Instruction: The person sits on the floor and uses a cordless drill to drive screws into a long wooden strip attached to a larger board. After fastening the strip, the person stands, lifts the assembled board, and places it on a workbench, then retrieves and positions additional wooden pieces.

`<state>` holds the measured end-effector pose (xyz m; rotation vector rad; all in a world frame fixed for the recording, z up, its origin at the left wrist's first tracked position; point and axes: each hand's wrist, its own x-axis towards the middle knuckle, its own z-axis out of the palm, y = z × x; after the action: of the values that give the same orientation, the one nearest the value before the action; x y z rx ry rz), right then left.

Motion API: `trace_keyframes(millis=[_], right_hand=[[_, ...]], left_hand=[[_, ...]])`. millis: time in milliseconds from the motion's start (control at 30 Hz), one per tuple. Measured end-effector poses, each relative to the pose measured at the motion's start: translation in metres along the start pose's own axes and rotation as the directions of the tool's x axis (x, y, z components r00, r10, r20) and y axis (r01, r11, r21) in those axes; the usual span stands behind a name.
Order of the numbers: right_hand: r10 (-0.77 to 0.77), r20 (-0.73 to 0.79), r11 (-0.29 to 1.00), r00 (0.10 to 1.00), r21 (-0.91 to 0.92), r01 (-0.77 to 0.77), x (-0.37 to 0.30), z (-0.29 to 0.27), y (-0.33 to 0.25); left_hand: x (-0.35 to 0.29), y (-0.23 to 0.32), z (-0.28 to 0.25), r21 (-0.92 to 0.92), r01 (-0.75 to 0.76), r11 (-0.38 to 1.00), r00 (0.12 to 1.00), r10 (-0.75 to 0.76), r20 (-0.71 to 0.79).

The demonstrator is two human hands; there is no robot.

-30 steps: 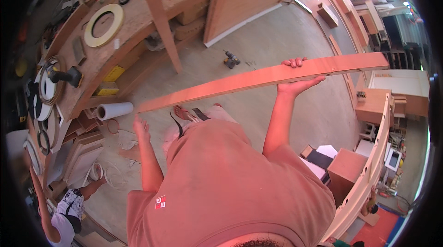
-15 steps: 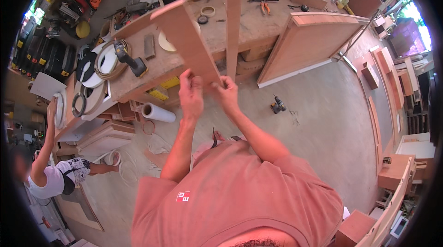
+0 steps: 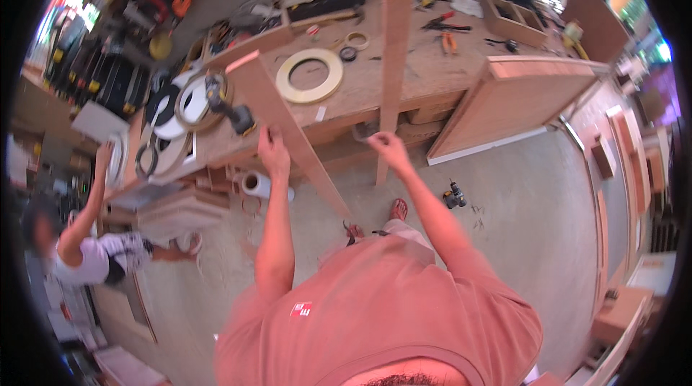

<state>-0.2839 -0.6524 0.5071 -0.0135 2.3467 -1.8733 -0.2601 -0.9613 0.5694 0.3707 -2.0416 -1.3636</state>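
My left hand [image 3: 274,153] is closed on the edge of a long wooden board [image 3: 288,134], which slants from above the bench down toward my feet. Whether its lower end touches the floor I cannot tell. Fingers pinched together, my right hand [image 3: 390,150] is apart from that board, in front of a second narrow board [image 3: 393,61] that stands upright against the bench. A small dark curved piece [image 3: 362,132] shows at its fingertips, too blurred to name. On the workbench [image 3: 353,90] beyond lies a cream-coloured ring-shaped roll [image 3: 310,76].
A cordless drill [image 3: 229,108] lies on the bench's left part, and another drill [image 3: 454,196] stands on the floor at right. A large framed panel [image 3: 497,101] leans on the bench. Pliers [image 3: 448,42] lie farther back. A co-worker [image 3: 83,249] reaches toward the bench at left.
My right hand has come off the slanted board and moved right. The board has swung lower and turned, its lower end now by my feet. The view has shifted too.
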Motion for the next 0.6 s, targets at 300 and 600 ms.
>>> trace_keyframes(millis=[300, 600], right_hand=[[0.38, -0.005, 0.913, 0.925, 0.162, -0.374, 0.005, -0.102, 0.095], [0.251, 0.002, 0.966, 0.968, 0.066, -0.251, 0.052, -0.104, 0.097]], left_hand=[[0.025, -0.001, 0.005, 0.212, 0.108, 0.971, 0.99, -0.084, -0.117], [0.066, 0.01, 0.009, 0.204, 0.204, 0.958, 0.969, -0.227, 0.098]])
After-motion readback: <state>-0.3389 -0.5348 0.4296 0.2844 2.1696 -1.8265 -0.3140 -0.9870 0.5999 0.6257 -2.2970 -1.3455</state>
